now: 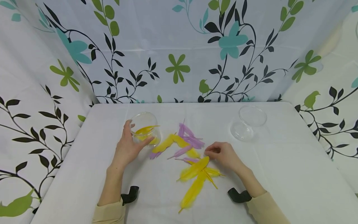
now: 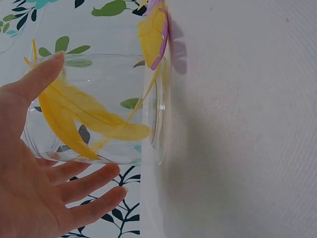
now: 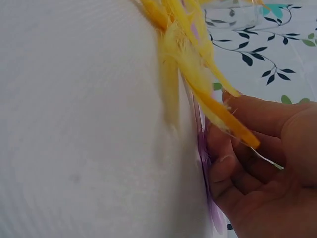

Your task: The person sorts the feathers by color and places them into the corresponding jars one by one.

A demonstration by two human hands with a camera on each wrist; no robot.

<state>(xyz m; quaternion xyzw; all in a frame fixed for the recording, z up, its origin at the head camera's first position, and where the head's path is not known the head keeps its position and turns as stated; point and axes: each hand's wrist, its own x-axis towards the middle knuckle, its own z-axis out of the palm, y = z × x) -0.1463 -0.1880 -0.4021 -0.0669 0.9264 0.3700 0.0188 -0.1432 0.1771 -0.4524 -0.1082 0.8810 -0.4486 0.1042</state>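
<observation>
In the head view my left hand (image 1: 127, 147) holds a clear jar (image 1: 144, 116) standing upright at the left, thumb on the near side and fingers spread on the far side. Yellow feathers (image 2: 89, 109) lean inside it, one quill rising past the rim. My right hand (image 1: 225, 155) is at the right edge of a loose pile of yellow feathers (image 1: 193, 189) and purple feathers (image 1: 193, 141). In the right wrist view, its fingers (image 3: 223, 168) are loosely curled beside a purple feather (image 3: 203, 148), with a yellow feather (image 3: 223, 116) crossing the gap below the thumb.
A second clear jar (image 1: 242, 132) stands at the back right of the white-covered table (image 1: 279, 174). Patterned curtains (image 1: 179, 37) enclose the back and both sides. Black curved pieces (image 1: 130, 195) sit at both wrists, beside the beige sleeves (image 1: 110, 213).
</observation>
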